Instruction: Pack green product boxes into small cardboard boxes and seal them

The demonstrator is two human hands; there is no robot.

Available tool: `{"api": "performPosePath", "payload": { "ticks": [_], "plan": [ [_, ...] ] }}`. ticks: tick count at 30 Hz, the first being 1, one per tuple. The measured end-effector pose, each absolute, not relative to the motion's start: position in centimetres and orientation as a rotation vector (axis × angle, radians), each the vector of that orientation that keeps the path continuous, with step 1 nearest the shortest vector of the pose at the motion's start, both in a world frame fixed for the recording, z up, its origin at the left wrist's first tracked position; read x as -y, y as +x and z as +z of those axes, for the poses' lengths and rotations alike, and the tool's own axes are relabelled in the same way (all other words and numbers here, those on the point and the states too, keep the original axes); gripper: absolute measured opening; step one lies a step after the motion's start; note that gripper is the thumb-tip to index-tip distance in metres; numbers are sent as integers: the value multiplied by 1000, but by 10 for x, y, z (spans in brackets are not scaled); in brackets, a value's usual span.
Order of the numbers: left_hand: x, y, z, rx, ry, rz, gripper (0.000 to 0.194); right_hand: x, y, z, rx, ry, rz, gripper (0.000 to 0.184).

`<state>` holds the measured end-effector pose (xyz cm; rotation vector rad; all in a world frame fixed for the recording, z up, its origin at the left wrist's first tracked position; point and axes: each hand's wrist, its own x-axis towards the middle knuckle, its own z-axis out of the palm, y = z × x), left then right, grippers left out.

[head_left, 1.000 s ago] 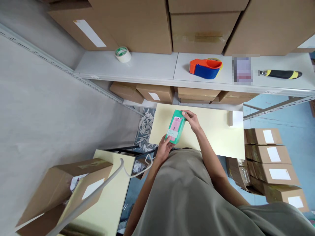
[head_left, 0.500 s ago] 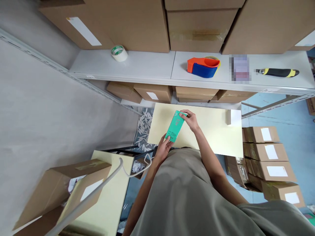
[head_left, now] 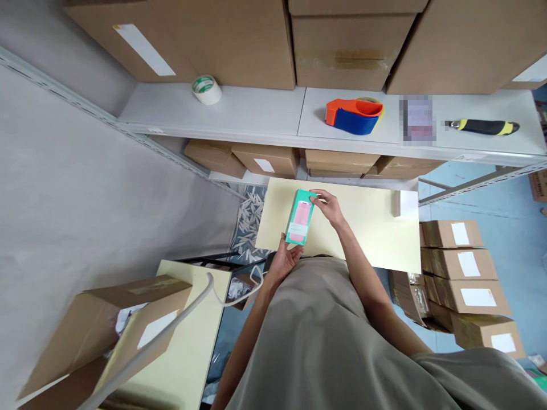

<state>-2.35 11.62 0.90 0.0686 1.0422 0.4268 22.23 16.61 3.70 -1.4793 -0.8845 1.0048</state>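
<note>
A slim green box (head_left: 301, 219) with a pink picture of a phone-like shape and a pale label faces up above the cream table. Gripping its upper right corner, my right hand (head_left: 330, 207) has the thumb on the near face and the fingers along the edge. My left hand (head_left: 286, 259) cradles the lower end, thumb against the left edge and fingers at the bottom. The box tilts slightly, its top leaning right.
A small white box (head_left: 407, 204) stands at the right of the cream table (head_left: 363, 228). Above, a shelf (head_left: 256, 111) carries a tape roll (head_left: 207, 90), an orange-blue tape dispenser (head_left: 354, 116) and a black-yellow cutter (head_left: 482, 126). Cartons (head_left: 474, 265) are stacked at right; an open carton (head_left: 81, 336) sits left.
The green box has been turned over, from a plain printed face to the pink-pictured one. My left thumb has moved from its face to its left edge.
</note>
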Motion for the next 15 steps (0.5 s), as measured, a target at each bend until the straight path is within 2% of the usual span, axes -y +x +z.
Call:
{"api": "performPosePath", "payload": {
  "ticks": [10,12,15],
  "plan": [
    [-113,-21,0,-1015,4,445,64,-168,217,44,960,-1400,1059,45],
    [-117,-15,-4,-1030,20,460,57,-167,210,51,1063,-1374,1038,39],
    [-135,-4,-6,-1069,132,511,44,-153,191,66,1345,-1357,859,21]
  ]
}}
